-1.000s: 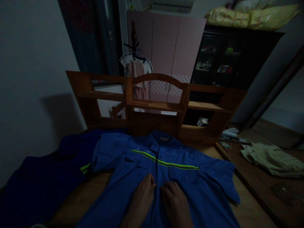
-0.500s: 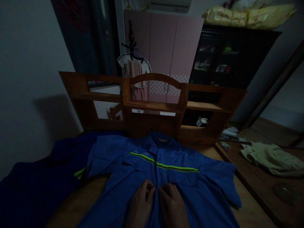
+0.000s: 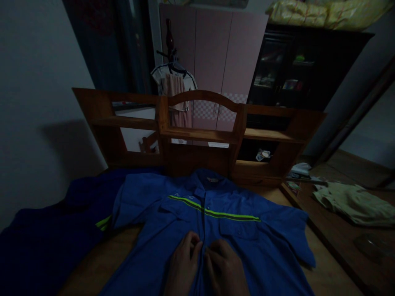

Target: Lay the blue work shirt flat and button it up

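A blue short-sleeved work shirt point(image 3: 182, 213) lies spread face up, its collar away from me and a yellow-green stripe across the chest. My left hand point(image 3: 184, 263) rests on the left side of its front opening, fingers curled and thumb close to them, pinching the cloth by the edge. Opposite it, my right hand point(image 3: 226, 265) pinches the other edge of the opening, with its fingers bent over the thumb. Just a narrow strip of the front opening shows between the hands. The dim light hides the exact fingertip contact.
A darker blue garment point(image 3: 52, 234) with a yellow-green stripe is heaped at the left. The shirt lies on a wooden surface point(image 3: 101, 263) backed by a wooden shelf unit point(image 3: 200, 133). On the right, beyond a wooden edge, lies a pale folded cloth point(image 3: 354, 203).
My right hand has shifted slightly, its fingers bending more at the shirt's opening. My left hand stays almost in place. The view has tipped down a little.
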Demonstrator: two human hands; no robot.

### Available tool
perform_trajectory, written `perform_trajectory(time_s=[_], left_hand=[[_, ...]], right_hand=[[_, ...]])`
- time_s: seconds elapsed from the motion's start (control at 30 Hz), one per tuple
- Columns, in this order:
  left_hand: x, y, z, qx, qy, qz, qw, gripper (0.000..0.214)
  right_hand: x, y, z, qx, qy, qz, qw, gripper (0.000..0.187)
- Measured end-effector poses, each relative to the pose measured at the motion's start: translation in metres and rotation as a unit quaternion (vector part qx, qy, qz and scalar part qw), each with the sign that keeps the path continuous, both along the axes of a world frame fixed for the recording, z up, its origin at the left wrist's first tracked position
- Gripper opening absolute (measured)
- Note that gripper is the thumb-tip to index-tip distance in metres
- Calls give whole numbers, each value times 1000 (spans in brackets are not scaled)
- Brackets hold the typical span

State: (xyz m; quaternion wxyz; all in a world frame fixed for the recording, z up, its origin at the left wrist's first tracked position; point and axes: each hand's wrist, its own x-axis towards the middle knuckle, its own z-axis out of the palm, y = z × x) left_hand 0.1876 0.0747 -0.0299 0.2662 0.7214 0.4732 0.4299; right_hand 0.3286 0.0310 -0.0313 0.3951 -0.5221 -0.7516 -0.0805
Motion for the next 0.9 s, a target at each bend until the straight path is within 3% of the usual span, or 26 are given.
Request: perform_trajectory(time_s=[0.3,0.43,0.63,0.73,0.9], left_hand=[[-2,-1,0,-11,-26,10,1000,22],[-2,-2,0,-6,-31,13,999,22],[-4,0,3,-26,-42,19,999,21],[-5,1,8,-51,-66,-22,996,21],[-4,3,9,-53,-155,-71,984,17]], right_hand=[[0,-5,0,-76,13,6,997,33],[3,-5,2,-103,122,42,986,32],[12,-7,19,-147,288,101,941,27],[8,-7,26,-153,294,118,936,27],[-4,-5,30,-115,259,101,954,22]])
